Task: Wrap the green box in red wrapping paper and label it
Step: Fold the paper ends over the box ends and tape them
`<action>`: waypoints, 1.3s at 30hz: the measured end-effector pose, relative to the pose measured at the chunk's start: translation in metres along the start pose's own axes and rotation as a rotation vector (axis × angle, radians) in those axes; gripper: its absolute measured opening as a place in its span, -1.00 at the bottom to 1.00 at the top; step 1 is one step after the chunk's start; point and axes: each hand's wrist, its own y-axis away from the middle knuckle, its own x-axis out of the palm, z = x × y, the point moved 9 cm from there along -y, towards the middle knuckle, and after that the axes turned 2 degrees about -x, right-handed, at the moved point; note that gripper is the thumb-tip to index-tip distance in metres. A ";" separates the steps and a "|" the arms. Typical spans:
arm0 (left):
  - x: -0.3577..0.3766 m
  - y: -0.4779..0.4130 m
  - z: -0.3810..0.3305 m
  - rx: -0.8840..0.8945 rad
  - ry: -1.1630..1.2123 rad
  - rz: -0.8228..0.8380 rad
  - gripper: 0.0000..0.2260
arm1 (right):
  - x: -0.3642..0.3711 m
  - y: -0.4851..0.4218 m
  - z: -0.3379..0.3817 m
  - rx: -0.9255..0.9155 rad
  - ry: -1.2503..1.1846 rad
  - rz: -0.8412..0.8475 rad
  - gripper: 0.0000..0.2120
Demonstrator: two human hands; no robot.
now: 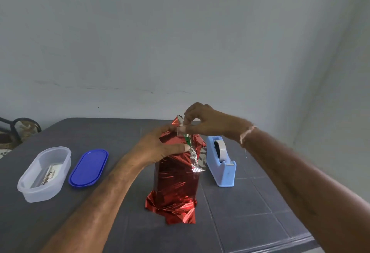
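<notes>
The box (187, 140) stands upright near the middle of the counter (250, 202), almost wholly covered by the paper (176, 180). Only a sliver of green shows at its top right edge. The red foil is creased along the sides and flares out crumpled where it meets the counter. At the top right a flap hangs down with its silver underside turned outward.

The left hand (158, 148) grips the upper part of the wrapped box from the left, with its thumb laid across the front face and pressing the foil flat. The right hand (202, 122) is above the top of the box. Its thumb and fingertips pinch a raised point of the paper at the top edge, where there is also a small pale strip that may be tape; I cannot tell for certain. The two hands are close together over the top of the box, almost touching. A thin thread band (247, 132) circles the right wrist.

A light blue dispenser (220, 170) sits just beside the box on the right, carrying a roll of tape (221, 149). Well to the left lies a blue lid (88, 167), flat on the counter. Left of that is a clear tub (26, 188) with a printed card (51, 173) inside it. A pale wall (180, 42) rises behind the counter.
</notes>
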 end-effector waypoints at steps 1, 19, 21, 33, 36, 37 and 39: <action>0.000 0.000 0.000 0.000 0.001 0.005 -0.40 | 0.002 -0.006 0.001 0.003 0.045 0.038 -0.79; 0.000 -0.005 0.007 -0.009 0.002 0.006 -0.18 | 0.016 -0.025 0.001 0.058 0.362 0.141 -0.69; 0.001 -0.005 0.006 -0.005 0.008 0.017 -0.30 | 0.015 -0.024 0.000 0.066 0.386 0.125 -0.70; 0.003 -0.004 0.000 0.018 0.019 0.017 -0.47 | 0.011 -0.023 0.009 0.082 0.613 0.093 -0.54; 0.003 -0.005 -0.002 0.023 0.020 0.012 -0.49 | 0.011 -0.025 0.013 0.073 0.695 0.105 -0.57; 0.003 -0.005 -0.001 0.020 0.017 0.016 -0.47 | 0.011 -0.027 0.015 0.074 0.726 0.111 -0.57; 0.003 -0.006 0.000 0.017 0.005 0.013 -0.40 | 0.012 -0.031 0.016 0.076 0.784 0.120 -0.53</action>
